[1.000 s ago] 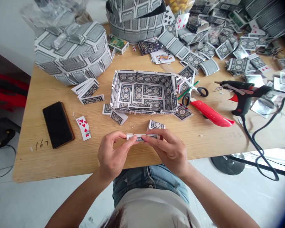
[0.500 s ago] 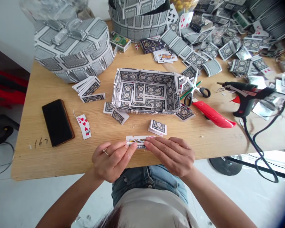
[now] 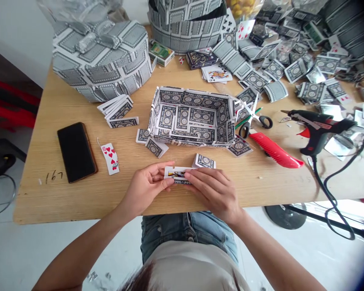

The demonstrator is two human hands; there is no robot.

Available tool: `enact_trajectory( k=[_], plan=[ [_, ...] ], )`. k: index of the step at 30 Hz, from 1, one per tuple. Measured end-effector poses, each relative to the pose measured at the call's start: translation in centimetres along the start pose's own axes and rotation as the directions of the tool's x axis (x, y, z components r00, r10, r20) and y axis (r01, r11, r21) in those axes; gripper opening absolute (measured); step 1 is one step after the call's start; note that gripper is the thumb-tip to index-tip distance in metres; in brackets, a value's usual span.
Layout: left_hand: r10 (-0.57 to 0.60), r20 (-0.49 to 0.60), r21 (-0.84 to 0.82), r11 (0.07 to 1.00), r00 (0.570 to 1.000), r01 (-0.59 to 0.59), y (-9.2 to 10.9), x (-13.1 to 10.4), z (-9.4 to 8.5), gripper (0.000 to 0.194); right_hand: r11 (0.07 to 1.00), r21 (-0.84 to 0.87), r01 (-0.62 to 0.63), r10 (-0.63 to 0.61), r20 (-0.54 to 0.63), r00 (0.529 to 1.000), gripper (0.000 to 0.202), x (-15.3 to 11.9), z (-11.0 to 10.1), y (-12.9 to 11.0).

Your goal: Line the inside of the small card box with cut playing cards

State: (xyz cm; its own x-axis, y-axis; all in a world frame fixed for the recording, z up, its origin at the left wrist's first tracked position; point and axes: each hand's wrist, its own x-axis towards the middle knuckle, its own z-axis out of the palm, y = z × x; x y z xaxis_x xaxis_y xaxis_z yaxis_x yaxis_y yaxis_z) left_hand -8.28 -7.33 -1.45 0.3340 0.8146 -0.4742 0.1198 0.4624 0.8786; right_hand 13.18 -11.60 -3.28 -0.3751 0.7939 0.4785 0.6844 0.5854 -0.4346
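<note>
A playing card (image 3: 178, 173) with a folded edge is between my hands near the table's front edge, its face side up and a strip of patterned back along the lower side. My left hand (image 3: 145, 186) pinches its left end between thumb and fingers. Over its right part lie the fingers of my right hand (image 3: 214, 190), pressed together on it. Just behind my right hand rests a folded card (image 3: 205, 161). Farther back stands an open box made of cards (image 3: 197, 141), with more folded cards (image 3: 155, 147) at its front left corner.
On the left are a black phone (image 3: 77, 152), a ten of hearts (image 3: 110, 158) and a fanned card stack (image 3: 121, 111). Scissors (image 3: 251, 117), a red-handled tool (image 3: 276, 149) and a glue gun (image 3: 317, 129) lie right. Large card baskets (image 3: 100, 64) and loose cards fill the back.
My left hand has opened somewhat and shifted its hold to the card's left end. The card and my right hand are slightly farther from the table's front edge. The whole view has shifted a little.
</note>
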Motion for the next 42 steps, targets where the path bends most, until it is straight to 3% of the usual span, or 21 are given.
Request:
enact_trajectory(
  k=[5,11,17,26,34,42],
  plan=[
    [0.021,-0.055,0.141,0.99,0.998,-0.013,-1.1,-0.4,-0.1,0.051,0.967,0.148,-0.207,0.204,0.031,0.978,0.022,0.1,1.2,-0.6],
    [0.06,-0.086,0.275,0.961,0.994,-0.035,-1.5,-0.6,-0.1,0.046,0.899,0.143,-0.414,0.392,0.155,0.907,0.014,0.5,1.6,-1.9],
    [0.079,-0.115,0.29,0.956,0.99,-0.042,-1.4,-0.4,0.2,0.041,0.917,0.044,-0.395,0.377,0.219,0.9,0.017,1.8,1.4,-2.5],
    [0.149,-0.168,0.338,0.937,0.974,-0.085,-1.7,-0.3,0.8,0.045,0.872,0.091,-0.48,0.443,0.267,0.856,0.012,2.4,1.8,-2.2],
    [0.167,-0.213,0.41,0.909,0.963,-0.067,-1.8,0.1,1.1,0.042,0.871,0.054,-0.489,0.463,0.247,0.851,0.014,2.6,2.4,-2.4],
    [0.217,-0.199,0.655,0.755,0.956,-0.035,-0.9,0.3,1.3,0.045,0.875,-0.059,-0.48,0.478,0.255,0.84,0.019,2.6,3.1,-3.0]
  ],
)
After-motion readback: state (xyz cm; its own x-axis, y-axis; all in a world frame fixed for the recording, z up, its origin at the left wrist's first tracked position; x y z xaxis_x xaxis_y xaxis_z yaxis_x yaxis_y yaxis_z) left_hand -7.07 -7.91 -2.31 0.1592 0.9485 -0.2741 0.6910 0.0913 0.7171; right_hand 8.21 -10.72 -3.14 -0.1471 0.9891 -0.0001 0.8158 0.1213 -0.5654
